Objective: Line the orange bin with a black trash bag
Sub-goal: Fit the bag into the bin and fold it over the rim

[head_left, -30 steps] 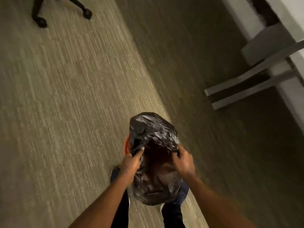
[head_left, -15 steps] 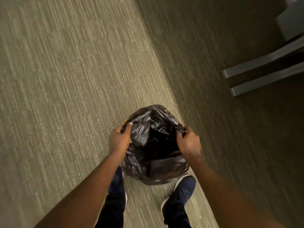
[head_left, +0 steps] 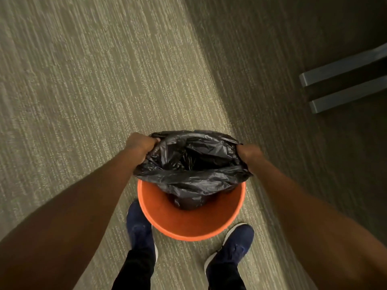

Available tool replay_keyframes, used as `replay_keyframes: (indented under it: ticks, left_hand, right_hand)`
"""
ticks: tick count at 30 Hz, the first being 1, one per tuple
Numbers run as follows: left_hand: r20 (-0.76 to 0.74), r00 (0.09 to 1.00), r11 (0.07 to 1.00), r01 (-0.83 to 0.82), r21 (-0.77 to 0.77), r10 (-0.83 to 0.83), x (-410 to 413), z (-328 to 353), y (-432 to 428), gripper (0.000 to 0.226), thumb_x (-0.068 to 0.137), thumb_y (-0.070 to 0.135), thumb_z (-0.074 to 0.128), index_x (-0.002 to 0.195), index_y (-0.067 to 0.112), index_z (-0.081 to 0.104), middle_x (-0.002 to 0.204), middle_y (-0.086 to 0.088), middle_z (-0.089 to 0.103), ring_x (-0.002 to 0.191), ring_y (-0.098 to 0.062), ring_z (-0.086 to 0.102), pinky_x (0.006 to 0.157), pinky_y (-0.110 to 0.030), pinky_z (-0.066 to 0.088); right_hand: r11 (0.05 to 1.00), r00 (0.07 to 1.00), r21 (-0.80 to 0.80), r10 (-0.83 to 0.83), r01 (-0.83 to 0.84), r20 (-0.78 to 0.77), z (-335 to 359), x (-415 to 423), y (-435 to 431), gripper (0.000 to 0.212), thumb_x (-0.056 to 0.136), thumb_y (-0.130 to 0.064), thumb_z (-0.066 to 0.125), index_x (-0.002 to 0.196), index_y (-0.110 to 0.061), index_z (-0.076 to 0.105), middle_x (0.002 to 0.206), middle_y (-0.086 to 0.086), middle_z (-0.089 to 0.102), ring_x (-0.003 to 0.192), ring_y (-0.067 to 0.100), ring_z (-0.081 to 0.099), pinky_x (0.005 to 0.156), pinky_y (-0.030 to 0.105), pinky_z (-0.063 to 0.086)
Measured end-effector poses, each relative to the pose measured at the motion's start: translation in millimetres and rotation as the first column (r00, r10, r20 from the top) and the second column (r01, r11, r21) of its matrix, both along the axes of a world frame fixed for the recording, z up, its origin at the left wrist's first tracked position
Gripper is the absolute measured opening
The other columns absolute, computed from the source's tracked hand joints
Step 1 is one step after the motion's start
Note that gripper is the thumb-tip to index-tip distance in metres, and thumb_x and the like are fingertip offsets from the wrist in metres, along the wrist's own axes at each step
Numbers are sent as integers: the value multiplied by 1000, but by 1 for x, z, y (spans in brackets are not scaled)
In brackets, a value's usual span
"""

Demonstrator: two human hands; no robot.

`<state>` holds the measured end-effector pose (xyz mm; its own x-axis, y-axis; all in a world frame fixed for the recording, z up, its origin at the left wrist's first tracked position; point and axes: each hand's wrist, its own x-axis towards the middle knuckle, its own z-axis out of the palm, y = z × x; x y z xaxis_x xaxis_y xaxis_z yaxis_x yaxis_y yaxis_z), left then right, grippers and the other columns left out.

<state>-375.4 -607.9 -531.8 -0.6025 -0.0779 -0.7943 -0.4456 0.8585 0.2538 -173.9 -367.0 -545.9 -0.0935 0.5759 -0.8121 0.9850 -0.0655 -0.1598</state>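
Note:
A round orange bin (head_left: 188, 226) stands on the carpet between my feet, its inside open to view. A crinkled black trash bag (head_left: 192, 164) hangs above its far rim, mouth spread wide, with the bag's bottom dipping into the bin. My left hand (head_left: 139, 144) grips the bag's left edge. My right hand (head_left: 249, 154) grips the right edge. The bin's far rim is hidden behind the bag.
My two dark blue shoes (head_left: 141, 229) (head_left: 232, 245) flank the bin on the beige striped carpet (head_left: 83, 91). Two grey metal furniture feet (head_left: 343, 86) lie on the darker floor at the right.
The bag, bunched over the bin before, is now pulled wide between my hands. The orange bin's inside has come into view and the bag's bottom hangs into it.

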Motion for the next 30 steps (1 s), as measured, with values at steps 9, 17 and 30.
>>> replay_keyframes:
  ticks: [9,17,30]
  left_hand:
    - [447,868,973,-232,-16,215,29,17,-59,26,94,9,63,71,-1,69,94,-24,72,64,-31,69,67,-41,61]
    - [459,786,872,-488,50,414,71,37,-113,48,93,48,61,113,5,68,106,-16,75,87,-29,70,65,-36,54]
    - [463,841,916,-378,136,279,121,53,-131,33,91,9,67,122,10,56,98,-13,72,85,-32,66,74,-37,49]
  right_hand:
    - [869,923,-358,-381,341,-45,-11,74,-8,35,91,-35,73,101,-2,76,93,15,79,83,30,76,81,46,64]
    - [660,742,-580,-656,477,-138,30,127,-34,38,84,-40,70,110,-13,65,97,5,72,86,20,64,74,32,50]
    - [773,951,-614,-288,161,-114,52,141,-45,35,91,-5,72,121,-20,63,108,5,75,97,25,66,87,40,54]
